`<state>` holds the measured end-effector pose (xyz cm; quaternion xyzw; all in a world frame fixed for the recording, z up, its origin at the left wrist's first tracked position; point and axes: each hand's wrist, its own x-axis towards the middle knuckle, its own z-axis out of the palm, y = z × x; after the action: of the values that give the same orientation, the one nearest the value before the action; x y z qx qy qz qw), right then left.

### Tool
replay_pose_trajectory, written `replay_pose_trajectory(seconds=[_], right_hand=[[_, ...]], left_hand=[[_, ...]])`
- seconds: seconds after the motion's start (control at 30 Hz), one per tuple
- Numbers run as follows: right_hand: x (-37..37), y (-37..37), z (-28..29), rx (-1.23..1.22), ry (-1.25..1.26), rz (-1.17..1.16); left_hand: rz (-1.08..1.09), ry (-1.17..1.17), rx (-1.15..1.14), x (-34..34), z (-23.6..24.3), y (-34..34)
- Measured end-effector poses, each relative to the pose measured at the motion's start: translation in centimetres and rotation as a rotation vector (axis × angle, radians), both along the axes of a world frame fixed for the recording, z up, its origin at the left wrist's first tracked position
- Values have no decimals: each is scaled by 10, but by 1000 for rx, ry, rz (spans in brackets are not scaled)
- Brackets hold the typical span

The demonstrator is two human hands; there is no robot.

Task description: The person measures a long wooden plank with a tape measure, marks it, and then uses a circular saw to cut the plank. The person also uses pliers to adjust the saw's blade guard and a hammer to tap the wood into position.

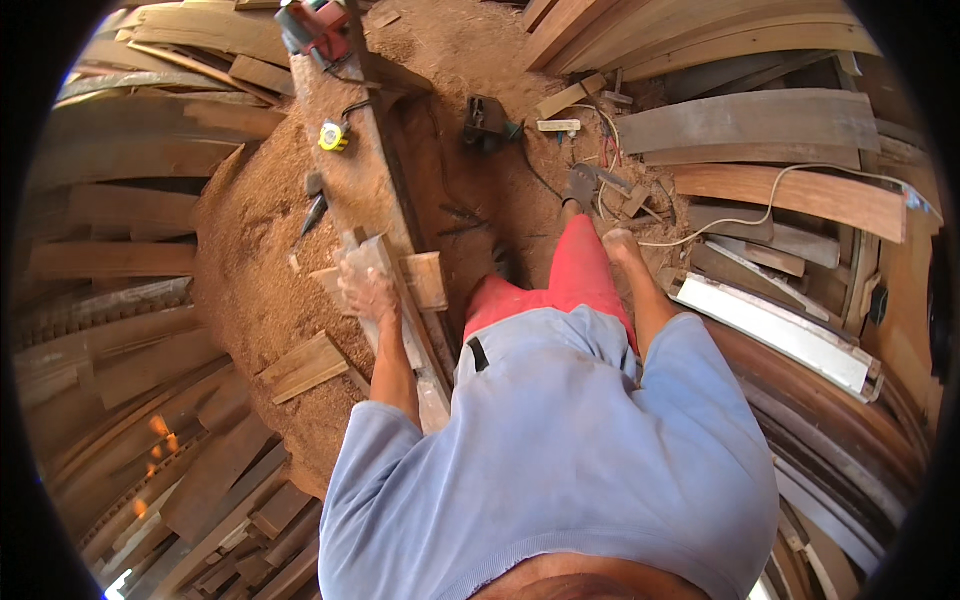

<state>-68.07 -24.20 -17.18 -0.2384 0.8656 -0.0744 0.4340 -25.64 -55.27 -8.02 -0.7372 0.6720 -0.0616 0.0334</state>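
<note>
My left hand [368, 288], coated in pale dust, is closed over a narrow wooden strip [403, 322] on a long bench beam. Crosswise under the strip lies a short board [427, 280], its right end sticking out past the beam. My right hand [622, 246] hangs low beside my right leg, away from the wood; its fingers are too small and unclear to read. Farther up the dusty bench beam [352, 185] sits a yellow tape measure [333, 136]. A red power tool [318, 35] rests at the beam's far end.
Sawdust [250, 240] covers the ground. A dark pointed tool [313, 215] lies left of the beam. Right of it stand a dark green power tool [485, 120] and a white power strip [558, 126] with trailing cords. Stacked planks [130, 210] line both sides.
</note>
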Motion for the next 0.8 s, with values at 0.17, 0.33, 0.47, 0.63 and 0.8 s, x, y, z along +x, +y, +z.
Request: replay_pose_trajectory(seconds=[0.17,0.33,0.47,0.63,0.8], right_hand=[[-85,-35,-75,49,-111,-28],[-159,-83,-94,144,-104,13],[-215,-97,-174,288,-172,45],[-256,-73,-331,301,108,142],[-297,-53,-450,292,121,193]], left_hand=[[-218,-5,-11,39,-11,3],[-215,131,57,19,12,4],[-121,319,119,-8,25,3],[72,475,177,-9,22,5],[198,483,218,-21,19,-3]])
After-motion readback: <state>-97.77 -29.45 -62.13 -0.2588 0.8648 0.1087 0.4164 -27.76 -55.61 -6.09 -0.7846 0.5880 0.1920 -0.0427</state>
